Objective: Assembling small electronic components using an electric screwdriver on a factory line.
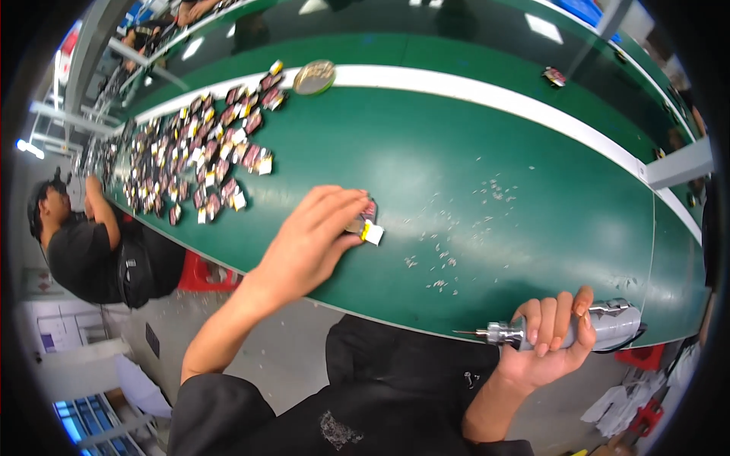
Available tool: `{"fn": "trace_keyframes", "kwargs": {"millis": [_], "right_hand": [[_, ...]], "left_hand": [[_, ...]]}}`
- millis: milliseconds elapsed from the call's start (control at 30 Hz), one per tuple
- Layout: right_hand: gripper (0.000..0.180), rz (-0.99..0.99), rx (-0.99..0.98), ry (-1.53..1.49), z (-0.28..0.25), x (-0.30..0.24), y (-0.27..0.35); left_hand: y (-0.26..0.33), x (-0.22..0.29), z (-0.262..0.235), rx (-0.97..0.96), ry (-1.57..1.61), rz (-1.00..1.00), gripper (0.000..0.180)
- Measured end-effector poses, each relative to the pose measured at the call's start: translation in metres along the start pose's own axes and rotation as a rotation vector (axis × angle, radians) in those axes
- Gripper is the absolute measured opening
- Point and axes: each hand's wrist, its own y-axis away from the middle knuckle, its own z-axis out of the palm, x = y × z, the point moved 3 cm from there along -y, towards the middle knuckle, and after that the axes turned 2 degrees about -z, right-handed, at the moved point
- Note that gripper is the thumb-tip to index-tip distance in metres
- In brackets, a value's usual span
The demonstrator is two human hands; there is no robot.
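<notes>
Our left hand [312, 234] has the part [372, 230] near the middle of the green surface [395, 137], its fingers pinching it from above and the far side while the thumb braces the near side; whether its underside touches the surface we cannot tell, since the hand covers much of it. The white tab pokes out to the right, clear of the grip, and we do well to leave it so, uncrushed and unbent. Our right hand [553, 342] has its fingers curled round the grey tool [617, 327] at the near edge, with the thin bit [473, 332] pointing left, well apart from the part. Good handling, as we judge it, asks for a firm but light pinch, the part level and steady, and our left fingertips out of the bit's line. The tool looks bulky, so we should support its weight in the palm and guide the tip gently, lest it skid. The pale scraps [439, 285] scattered between our hands could lodge under the part and tip it, so a bare patch serves better, away from the pile [201, 152] at left.
</notes>
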Motion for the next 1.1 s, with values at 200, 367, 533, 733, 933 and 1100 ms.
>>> {"fn": "trace_keyframes", "kwargs": {"millis": [200, 367, 533, 733, 933, 1100], "right_hand": [[0.008, 0.335, -0.169, 0.117, 0.029, 0.059, 0.024], [0.010, 0.555, -0.226, 0.181, 0.031, 0.094, 0.047], [0.012, 0.594, -0.126, 0.212, 0.033, 0.117, 0.068], [0.014, 0.560, 0.041, 0.420, 0.032, 0.125, 0.070], [0.016, 0.561, -0.104, 0.373, 0.030, 0.116, 0.063], [0.013, 0.365, -0.512, 0.345, 0.082, 0.075, 0.009]], "left_hand": [[0.039, 0.022, 0.002, 0.067, 0.012, -0.084, 0.040], [0.039, 0.023, 0.011, 0.127, -0.133, -0.046, 0.030], [0.045, 0.020, 0.015, 0.173, -0.249, 0.111, 0.031], [0.050, 0.024, 0.023, 0.258, -0.272, 0.201, 0.032], [0.057, 0.028, 0.021, 0.184, -0.251, 0.128, 0.032], [0.064, 0.034, 0.022, 0.134, -0.276, 0.130, 0.030]]}}
